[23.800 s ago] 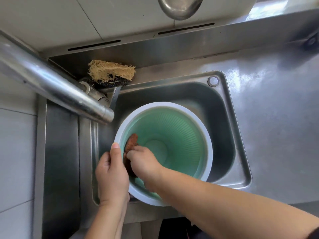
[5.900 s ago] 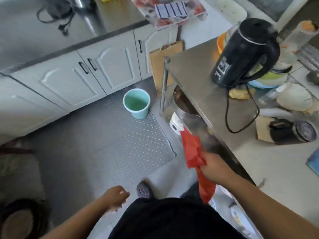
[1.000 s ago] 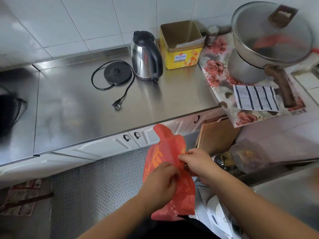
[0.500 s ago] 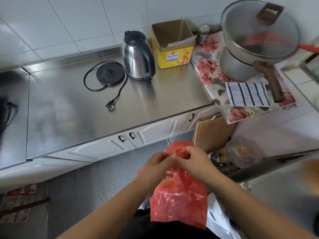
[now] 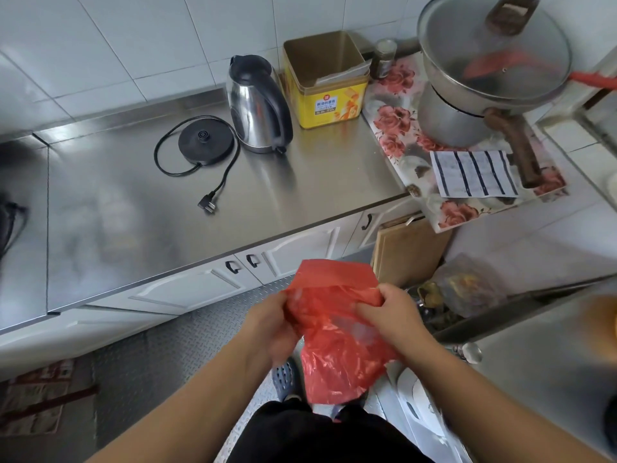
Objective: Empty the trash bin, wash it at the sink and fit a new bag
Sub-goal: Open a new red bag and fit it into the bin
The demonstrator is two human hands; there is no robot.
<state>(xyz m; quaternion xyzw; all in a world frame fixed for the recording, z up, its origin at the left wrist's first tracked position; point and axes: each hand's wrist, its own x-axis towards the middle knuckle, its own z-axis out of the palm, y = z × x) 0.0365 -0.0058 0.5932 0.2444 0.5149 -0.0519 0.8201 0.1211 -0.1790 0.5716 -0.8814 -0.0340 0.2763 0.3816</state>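
Both grips pinch the red plastic bag (image 5: 337,329) near its top edge: the left hand (image 5: 272,324) holds one side, the right hand (image 5: 389,314) the other, and the bag hangs crumpled between them above the floor, in front of the person. Held apart like this, the hands seem to be working the mouth open for fitting. The trash bin is not in view. On the table, the kettle (image 5: 258,103) stands off its base (image 5: 205,143), unplugged. The yellow tin (image 5: 325,83) carries a label too small to read.
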